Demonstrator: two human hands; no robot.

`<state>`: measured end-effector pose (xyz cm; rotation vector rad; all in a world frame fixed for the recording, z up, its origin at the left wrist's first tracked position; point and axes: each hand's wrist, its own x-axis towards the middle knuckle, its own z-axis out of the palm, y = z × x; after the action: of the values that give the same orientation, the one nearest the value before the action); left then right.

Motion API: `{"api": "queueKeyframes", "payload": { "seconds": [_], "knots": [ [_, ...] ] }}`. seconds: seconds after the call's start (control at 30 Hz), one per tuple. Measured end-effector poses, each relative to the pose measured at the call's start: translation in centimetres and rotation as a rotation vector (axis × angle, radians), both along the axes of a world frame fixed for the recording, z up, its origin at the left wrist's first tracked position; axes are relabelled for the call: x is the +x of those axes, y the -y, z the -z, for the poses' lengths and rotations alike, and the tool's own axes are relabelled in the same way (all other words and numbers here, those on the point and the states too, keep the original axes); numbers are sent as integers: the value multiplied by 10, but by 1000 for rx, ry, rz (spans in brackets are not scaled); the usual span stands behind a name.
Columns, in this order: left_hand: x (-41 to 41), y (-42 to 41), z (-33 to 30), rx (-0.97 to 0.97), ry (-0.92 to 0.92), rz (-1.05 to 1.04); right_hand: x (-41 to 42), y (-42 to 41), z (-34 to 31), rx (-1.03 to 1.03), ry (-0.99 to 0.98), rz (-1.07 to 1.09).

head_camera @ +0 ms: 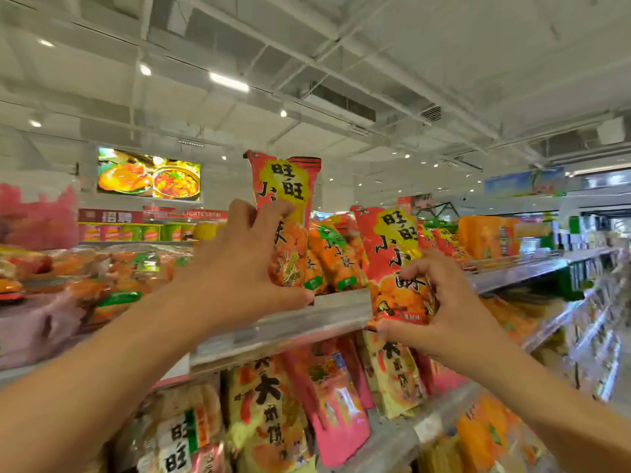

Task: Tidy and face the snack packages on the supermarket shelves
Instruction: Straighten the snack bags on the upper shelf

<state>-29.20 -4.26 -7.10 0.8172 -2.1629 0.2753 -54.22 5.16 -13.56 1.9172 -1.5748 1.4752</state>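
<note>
My left hand (239,264) grips an upright red and orange snack bag (285,199) at the front of the top shelf (341,310). My right hand (440,308) pinches the lower end of a second red snack bag (392,254), which tilts to the left and hangs over the shelf's front edge. Between and behind the two bags stand several orange bags with green labels (333,257).
The shelf below holds pink bags (333,401) and yellow bags (269,414). More packages lie blurred on the top shelf to the left (112,278). Orange boxes (488,235) stand at the right, where the shelving runs away. A food screen (148,174) hangs on the far wall.
</note>
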Motion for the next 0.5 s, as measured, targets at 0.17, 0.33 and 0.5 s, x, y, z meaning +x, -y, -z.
{"api": "queueKeyframes", "payload": {
  "seconds": [0.17, 0.33, 0.5],
  "knots": [
    [-112, 10, 16, 24, 29, 21, -104, -13, 25, -6, 277, -18],
    [-226, 23, 22, 23, 11, -20, -199, 13, 37, 22, 362, -51],
    [-287, 51, 16, 143, -118, -177, -257, 50, 23, -22, 443, -208]
  ]
}}
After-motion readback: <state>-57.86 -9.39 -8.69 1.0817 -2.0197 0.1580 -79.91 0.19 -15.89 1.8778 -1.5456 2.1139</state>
